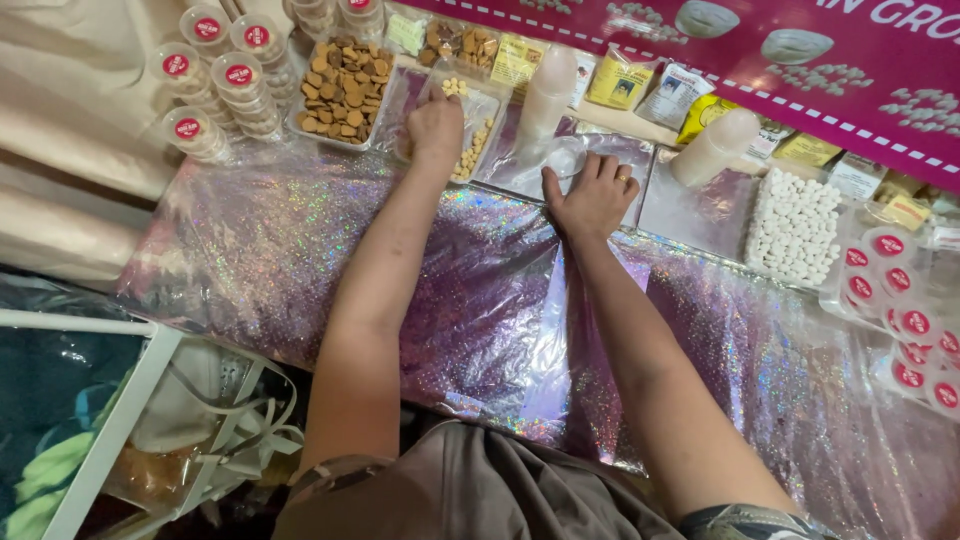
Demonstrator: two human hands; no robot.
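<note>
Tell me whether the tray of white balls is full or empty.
Full. The tray holds white balls packed in rows edge to edge, with no gaps showing.

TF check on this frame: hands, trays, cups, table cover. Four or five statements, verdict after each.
1. The left hand is in a clear tray of small pale pieces. True.
2. The right hand holds a lidded cup. False: it rests open and flat on clear plastic sheet.
3. A ring is on the right hand. True.
4. The tray of white balls sits far left. False: it is on the right.
5. The table cover is plain white. False: glittery purple.
</note>
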